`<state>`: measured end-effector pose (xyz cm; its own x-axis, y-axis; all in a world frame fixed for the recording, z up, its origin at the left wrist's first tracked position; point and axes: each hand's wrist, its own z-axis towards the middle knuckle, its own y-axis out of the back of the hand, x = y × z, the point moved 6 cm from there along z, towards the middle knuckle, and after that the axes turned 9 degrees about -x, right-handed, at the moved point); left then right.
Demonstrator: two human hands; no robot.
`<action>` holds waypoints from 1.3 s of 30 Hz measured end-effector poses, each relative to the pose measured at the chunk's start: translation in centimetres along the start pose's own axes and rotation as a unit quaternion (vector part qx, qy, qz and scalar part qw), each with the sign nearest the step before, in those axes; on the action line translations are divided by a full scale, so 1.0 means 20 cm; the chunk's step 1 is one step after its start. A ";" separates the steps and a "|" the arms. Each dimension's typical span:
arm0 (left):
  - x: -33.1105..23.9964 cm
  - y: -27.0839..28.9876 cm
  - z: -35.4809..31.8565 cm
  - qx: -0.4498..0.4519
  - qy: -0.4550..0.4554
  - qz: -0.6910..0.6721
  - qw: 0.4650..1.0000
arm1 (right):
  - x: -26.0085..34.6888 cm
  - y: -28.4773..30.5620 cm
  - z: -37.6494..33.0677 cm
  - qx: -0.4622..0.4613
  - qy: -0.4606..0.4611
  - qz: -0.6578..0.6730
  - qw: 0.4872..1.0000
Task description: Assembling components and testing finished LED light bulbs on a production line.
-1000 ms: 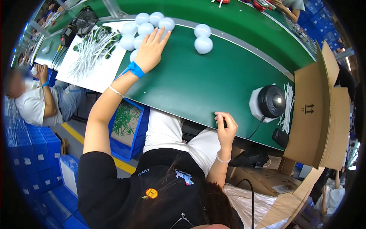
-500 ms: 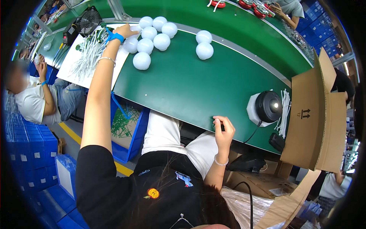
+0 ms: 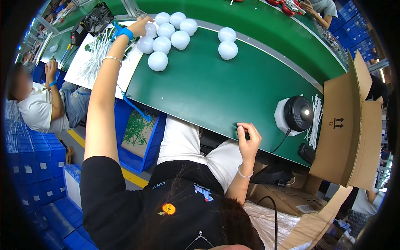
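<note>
My left hand (image 3: 141, 26) reaches to the far left of the green table (image 3: 183, 89), fingers stretched out beside a white globe (image 3: 150, 29). It seems to touch this globe's edge, though the fingertips are partly unclear. Several similar white globes, like light bulb covers, cluster just right of it, including a near one (image 3: 158, 61). Two more globes (image 3: 228, 49) stand apart at the middle back. A blue wrist strap (image 3: 123, 32) circles my left wrist. My right hand (image 3: 249, 137) hovers at the table's front edge, fingers loosely bent, thumb apart, holding nothing.
White wires with small green boards (image 3: 94, 62) lie on a white sheet at left, near a black fan (image 3: 98, 18). A round black device (image 3: 298, 113) with a light, white strips (image 3: 315, 121) and an open cardboard box (image 3: 337, 125) are at right. A blue bin (image 3: 152, 143) stands below.
The whole view has shifted slightly. My left hand has moved a little farther back past the globe beside it. My right hand keeps nearly the same loose pose.
</note>
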<state>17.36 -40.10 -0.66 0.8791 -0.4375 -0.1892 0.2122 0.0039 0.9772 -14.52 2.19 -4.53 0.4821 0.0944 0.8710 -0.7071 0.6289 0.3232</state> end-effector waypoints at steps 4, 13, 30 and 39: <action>0.02 -0.05 0.03 0.036 -0.021 -0.046 0.998 | 0.01 0.00 0.00 0.004 0.004 0.004 1.000; -0.01 -0.08 -0.01 0.051 0.141 -0.122 0.981 | 0.00 0.00 -0.01 -0.005 0.003 0.003 1.000; 0.02 -0.09 0.03 -0.010 0.054 -0.009 0.998 | 0.01 -0.01 0.00 -0.010 0.019 -0.011 1.000; -0.09 -0.06 -0.02 0.025 0.081 0.109 0.990 | 0.01 -0.01 -0.01 -0.010 0.021 -0.023 0.999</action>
<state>15.71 -39.00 -1.47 0.9596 -0.2806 0.0185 -0.0085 0.0370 0.9993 -14.21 2.20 -4.49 0.5364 0.0971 0.8383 -0.6731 0.6485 0.3556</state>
